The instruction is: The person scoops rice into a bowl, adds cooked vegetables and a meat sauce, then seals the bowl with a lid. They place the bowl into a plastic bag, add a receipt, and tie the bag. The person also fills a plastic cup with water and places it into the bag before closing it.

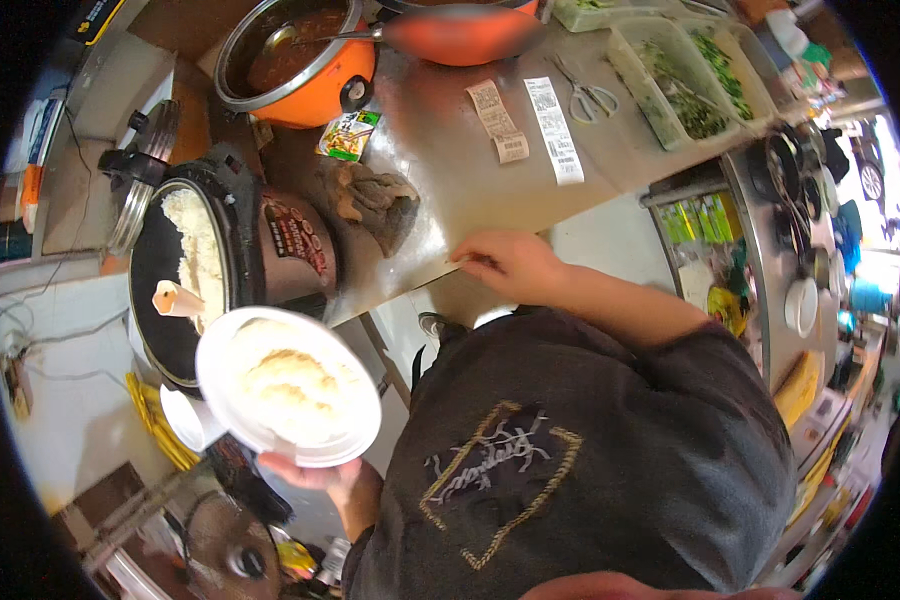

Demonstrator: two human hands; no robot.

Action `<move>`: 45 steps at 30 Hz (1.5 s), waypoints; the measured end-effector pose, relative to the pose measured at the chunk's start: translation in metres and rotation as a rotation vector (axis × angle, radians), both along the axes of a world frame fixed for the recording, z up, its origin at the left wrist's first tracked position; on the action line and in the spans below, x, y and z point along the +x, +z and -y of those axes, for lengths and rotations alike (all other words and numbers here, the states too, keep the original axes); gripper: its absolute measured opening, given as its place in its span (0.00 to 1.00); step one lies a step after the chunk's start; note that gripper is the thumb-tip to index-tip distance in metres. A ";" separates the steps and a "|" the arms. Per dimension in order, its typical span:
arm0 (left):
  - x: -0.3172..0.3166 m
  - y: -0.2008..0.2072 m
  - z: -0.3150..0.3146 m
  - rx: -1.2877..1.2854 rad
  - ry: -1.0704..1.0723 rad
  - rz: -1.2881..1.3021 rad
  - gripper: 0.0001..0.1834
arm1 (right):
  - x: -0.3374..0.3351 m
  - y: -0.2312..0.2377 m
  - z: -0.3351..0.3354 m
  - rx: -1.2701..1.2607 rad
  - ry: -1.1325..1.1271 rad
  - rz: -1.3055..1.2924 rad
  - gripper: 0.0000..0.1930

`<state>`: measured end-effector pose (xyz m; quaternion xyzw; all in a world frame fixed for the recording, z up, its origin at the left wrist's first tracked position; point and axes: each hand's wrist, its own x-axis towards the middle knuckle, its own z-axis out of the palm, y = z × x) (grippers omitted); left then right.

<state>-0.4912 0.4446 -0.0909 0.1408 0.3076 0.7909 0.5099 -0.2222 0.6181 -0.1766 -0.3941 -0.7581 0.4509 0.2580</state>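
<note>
My left hand point(315, 472) grips a white bowl point(208, 372) from below, with white rice point(295, 385) in it. The bowl is tilted beside an uncovered rice cooker point(255, 240). Cooked rice point(198, 250) lies along one side of the cooker's dark pot, and the pale handle of a rice paddle point(178, 299) sticks up from it. Over the metal counter's near edge is my right hand point(500, 265), its fingers curled together; whatever they may hold is hidden. A crumpled grey-brown cloth point(370, 205) lies on the counter between that hand and the cooker.
An orange pot point(345, 85) of brown liquid and an orange pan point(460, 38) stand at the back. Two paper receipts point(553, 130), scissors point(590, 95) and a small packet point(348, 136) lie on the counter point(450, 190). Containers of greens point(670, 85) stand far right.
</note>
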 end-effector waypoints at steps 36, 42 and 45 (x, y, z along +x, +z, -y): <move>0.208 -0.073 -0.203 -0.393 0.070 0.088 0.37 | 0.397 -0.012 -0.109 0.031 -0.626 0.319 0.18; 0.272 -0.070 -0.179 -0.408 0.303 0.145 0.39 | 0.487 -0.021 -0.172 0.293 -0.392 0.814 0.20; 0.319 -0.073 -0.173 -0.429 0.389 0.206 0.39 | 0.508 -0.022 -0.196 0.271 -0.231 0.861 0.24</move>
